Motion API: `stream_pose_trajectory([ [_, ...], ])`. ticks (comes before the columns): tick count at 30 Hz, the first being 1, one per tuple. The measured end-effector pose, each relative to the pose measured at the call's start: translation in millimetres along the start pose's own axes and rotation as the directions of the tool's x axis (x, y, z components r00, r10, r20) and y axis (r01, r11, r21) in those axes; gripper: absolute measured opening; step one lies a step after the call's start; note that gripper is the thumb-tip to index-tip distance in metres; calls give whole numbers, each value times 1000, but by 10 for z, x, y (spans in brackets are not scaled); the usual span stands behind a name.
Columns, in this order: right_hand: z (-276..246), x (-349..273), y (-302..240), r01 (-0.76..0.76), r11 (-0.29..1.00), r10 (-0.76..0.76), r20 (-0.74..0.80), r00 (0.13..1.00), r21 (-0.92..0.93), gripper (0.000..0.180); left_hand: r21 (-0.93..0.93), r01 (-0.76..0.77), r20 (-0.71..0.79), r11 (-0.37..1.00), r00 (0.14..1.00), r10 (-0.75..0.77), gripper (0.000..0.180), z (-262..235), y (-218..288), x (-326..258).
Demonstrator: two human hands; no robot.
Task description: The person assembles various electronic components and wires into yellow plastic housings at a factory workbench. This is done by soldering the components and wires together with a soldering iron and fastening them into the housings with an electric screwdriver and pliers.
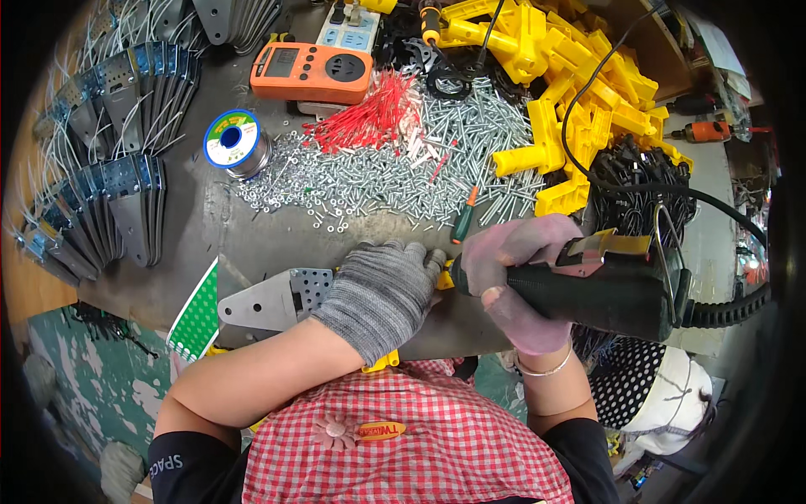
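My left hand (379, 294), in a grey knit glove, is closed over a yellow plastic part (446, 275) that shows beyond its fingertips. A grey metal plate (259, 304) with a perforated end sticks out from under that hand's wrist side; how the two pieces join is hidden. My right hand (522, 256), in a pinkish glove, wraps round a black power screwdriver (600, 301) lying level, its nose pointed left at the yellow part. The screwdriver's bit cannot be made out. A small hand screwdriver (464, 216) with a green and orange handle lies just beyond my right hand.
Loose screws (487, 126) and nuts spread beyond my hands, with red-tipped wires (369, 118) on them. Yellow plastic parts (579, 101) pile at far right, a solder spool (235, 144) and orange meter (311, 72) at left. Metal plates (138, 223) stack far left. A black cable (655, 186) crosses right.
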State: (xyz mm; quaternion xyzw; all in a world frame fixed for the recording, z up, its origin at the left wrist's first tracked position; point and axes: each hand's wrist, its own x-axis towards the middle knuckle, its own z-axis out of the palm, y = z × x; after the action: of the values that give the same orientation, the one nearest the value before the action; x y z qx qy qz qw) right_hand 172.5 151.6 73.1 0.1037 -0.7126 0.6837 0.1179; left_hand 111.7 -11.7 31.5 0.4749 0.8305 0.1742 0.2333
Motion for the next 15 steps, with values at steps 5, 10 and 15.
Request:
stream_pose_trajectory([
  [5,76,-167,2,17,981,-62,-230,971,-195,33,1,46,-28,999,999,-46,43,88,21,-4],
  [10,87,-223,-307,-112,990,109,-42,993,-90,36,10,-18,-103,1000,995,19,42,145,-7,-11],
  [15,128,-255,-158,-63,981,55,-50,997,-183,35,8,12,-18,1000,1000,-12,38,72,15,-7],
])
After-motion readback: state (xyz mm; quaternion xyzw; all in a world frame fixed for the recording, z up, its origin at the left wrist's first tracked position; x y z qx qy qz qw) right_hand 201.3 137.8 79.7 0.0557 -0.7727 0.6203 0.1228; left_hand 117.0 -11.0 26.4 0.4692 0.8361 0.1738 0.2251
